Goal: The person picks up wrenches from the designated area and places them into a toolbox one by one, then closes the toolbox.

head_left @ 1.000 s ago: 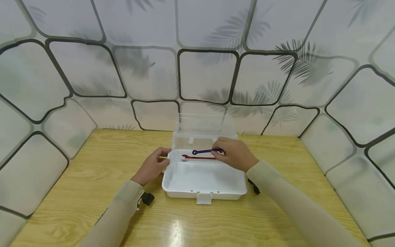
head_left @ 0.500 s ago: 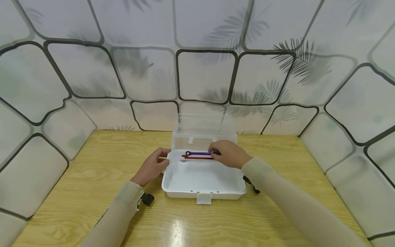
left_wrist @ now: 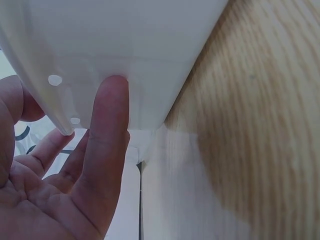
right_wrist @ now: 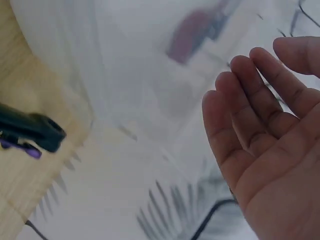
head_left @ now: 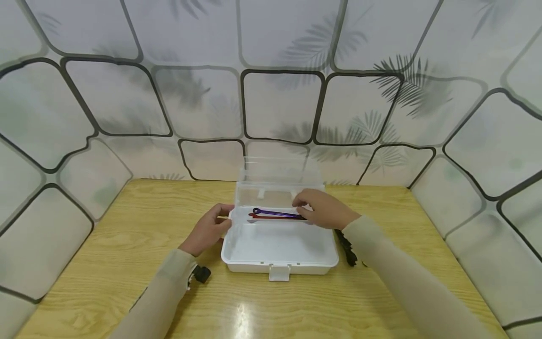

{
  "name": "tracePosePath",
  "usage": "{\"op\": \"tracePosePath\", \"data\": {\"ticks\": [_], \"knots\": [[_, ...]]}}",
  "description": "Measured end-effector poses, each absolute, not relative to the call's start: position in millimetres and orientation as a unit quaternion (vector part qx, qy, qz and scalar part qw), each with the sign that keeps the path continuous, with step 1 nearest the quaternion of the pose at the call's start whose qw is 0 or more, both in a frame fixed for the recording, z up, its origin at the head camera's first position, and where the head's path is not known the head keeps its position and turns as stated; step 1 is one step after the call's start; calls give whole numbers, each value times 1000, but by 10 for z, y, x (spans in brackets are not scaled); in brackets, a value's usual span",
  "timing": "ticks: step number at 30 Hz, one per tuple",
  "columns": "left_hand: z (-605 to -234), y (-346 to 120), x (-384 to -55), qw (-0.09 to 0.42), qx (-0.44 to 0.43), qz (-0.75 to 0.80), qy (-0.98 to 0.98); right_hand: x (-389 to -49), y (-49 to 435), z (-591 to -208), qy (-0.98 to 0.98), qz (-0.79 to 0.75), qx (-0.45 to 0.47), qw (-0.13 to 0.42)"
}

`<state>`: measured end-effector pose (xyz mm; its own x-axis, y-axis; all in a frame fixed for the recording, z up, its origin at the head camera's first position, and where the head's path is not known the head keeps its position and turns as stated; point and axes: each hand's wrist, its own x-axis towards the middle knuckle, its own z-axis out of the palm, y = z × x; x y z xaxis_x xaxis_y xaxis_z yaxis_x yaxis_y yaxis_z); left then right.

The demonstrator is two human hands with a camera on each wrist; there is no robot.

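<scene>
A white plastic toolbox (head_left: 279, 242) with its clear lid (head_left: 279, 172) raised stands on the table. My left hand (head_left: 209, 229) holds its left side near the back corner, thumb at the rim and a finger (left_wrist: 111, 100) against the outer wall. A purple combination wrench (head_left: 273, 213) lies along the back of the box, ring end to the left. Just in front of it lies a red wrench (head_left: 268, 217), nearly parallel. Over their right ends is my right hand (head_left: 326, 208); the right wrist view shows its fingers (right_wrist: 255, 100) extended, holding nothing.
The wooden table (head_left: 148, 221) meets patterned walls (head_left: 211, 103) at the back and sides. A white latch (head_left: 279, 273) hangs at the box's front. A dark, round-ended thing (right_wrist: 30, 130) with a purple part shows at the left of the right wrist view.
My right hand has lowered the purple wrench into the box beside the red one, let go of it and moved slightly right. My left hand has stayed at the box's left side.
</scene>
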<state>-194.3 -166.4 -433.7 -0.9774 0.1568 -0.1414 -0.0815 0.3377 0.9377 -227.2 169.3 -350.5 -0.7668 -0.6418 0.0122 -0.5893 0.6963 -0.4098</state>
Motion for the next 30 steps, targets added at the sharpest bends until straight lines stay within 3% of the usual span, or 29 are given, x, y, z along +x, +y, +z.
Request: {"op": "tracePosePath", "data": {"ticks": [8, 18, 22, 30], "knots": [[-4346, -1684, -1932, 103, 33, 572, 813, -2155, 2185, -3481, 927, -265, -263, -43], [-4327, -1704, -1921, 101, 55, 581, 806, -2016, 2521, -3683, 954, -247, -156, -64], [-4310, -1707, -1913, 98, 51, 584, 804, -2015, 2577, -3776, 971, -203, -120, -33], [-4312, -1687, -1918, 101, 40, 578, 809, -2005, 2668, -3909, 978, -148, -72, 125]]}}
